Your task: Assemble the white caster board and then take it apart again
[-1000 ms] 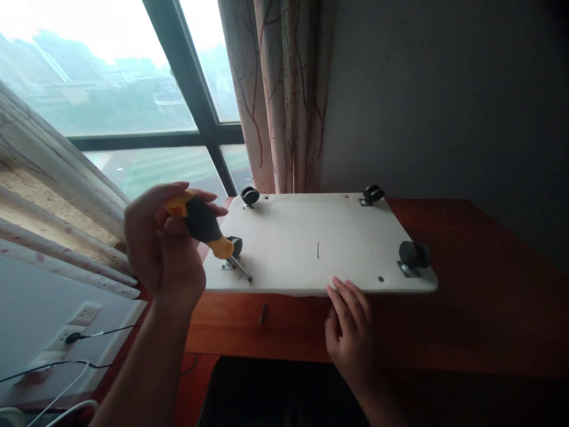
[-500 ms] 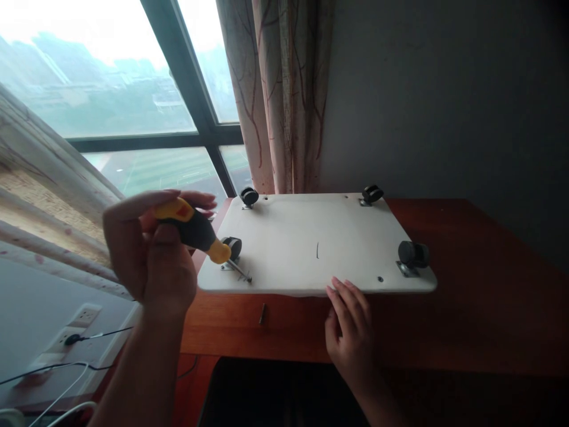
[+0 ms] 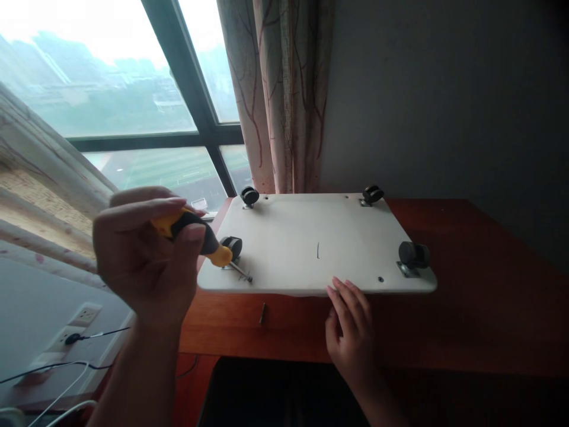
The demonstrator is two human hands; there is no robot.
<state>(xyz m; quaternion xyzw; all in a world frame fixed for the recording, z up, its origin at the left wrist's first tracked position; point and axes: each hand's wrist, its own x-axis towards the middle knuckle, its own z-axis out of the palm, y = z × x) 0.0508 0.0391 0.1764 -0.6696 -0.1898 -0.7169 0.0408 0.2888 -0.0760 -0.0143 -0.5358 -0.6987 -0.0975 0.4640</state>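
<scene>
My left hand (image 3: pixel 144 255) is closed round the yellow and black handle of a screwdriver (image 3: pixel 220 255). The shaft slants down to the right, its tip at a dark screw hole (image 3: pixel 249 279) near the front left corner of a white board (image 3: pixel 288 237). Whether a screw sits in that hole I cannot make out. My right hand (image 3: pixel 351 326) rests its fingertips on the board's front edge, fingers stretched and holding nothing. Close to the screwdriver stands a black caster (image 3: pixel 232 246) on a metal plate, partly behind the tool.
More black casters stand at the other corners: back left (image 3: pixel 249 196), back right (image 3: pixel 373 194) and front right (image 3: pixel 413 255). A screw (image 3: pixel 262 313) lies on the reddish wooden table (image 3: pixel 466 284) before the board. Window, curtains (image 3: pixel 288 89) and wall sockets (image 3: pixel 84 314) surround the table.
My left hand has turned about the screwdriver handle, and its thumb has shifted up and right along it. The tip stays at the same hole. My right hand and the board have hardly moved.
</scene>
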